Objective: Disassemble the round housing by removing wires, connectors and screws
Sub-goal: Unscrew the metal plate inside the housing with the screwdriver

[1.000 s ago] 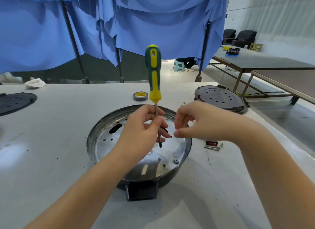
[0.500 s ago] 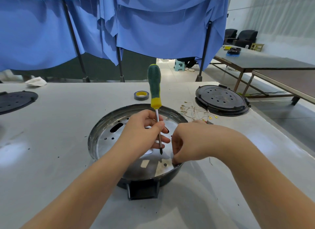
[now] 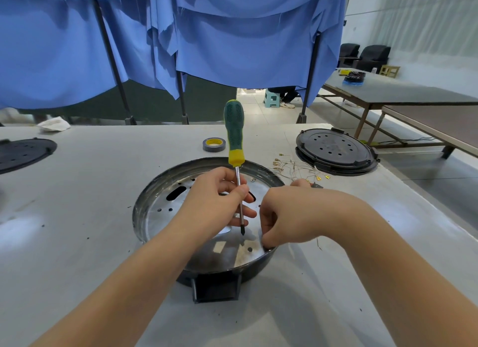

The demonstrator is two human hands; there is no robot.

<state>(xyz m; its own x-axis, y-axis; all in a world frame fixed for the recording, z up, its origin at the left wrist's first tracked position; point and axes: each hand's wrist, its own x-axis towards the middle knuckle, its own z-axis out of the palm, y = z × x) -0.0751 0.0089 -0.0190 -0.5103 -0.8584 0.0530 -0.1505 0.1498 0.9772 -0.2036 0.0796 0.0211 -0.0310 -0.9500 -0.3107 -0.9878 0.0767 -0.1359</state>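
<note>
The round housing point(image 3: 155, 204), a shallow black pan with a shiny metal floor full of holes, lies in front of me on the grey table. My left hand point(image 3: 214, 202) pinches the steel shaft of a green and yellow screwdriver point(image 3: 234, 129), which stands upright with its tip just above the floor. My right hand point(image 3: 292, 215) is curled at the pan's near right rim, its fingertips down inside; what they pinch is hidden. A bundle of thin wires point(image 3: 297, 167) with gold connectors lies just behind the pan.
A black round lid point(image 3: 335, 150) sits at the back right near the table edge. A roll of grey tape point(image 3: 214, 144) lies behind the pan. Another black disc point(image 3: 23, 152) is at the far left, a white cloth point(image 3: 54, 123) beyond it.
My right hand dropped from beside the screwdriver shaft to the pan's near right rim. The screwdriver has lowered, its handle turned, and the wire bundle behind is uncovered.
</note>
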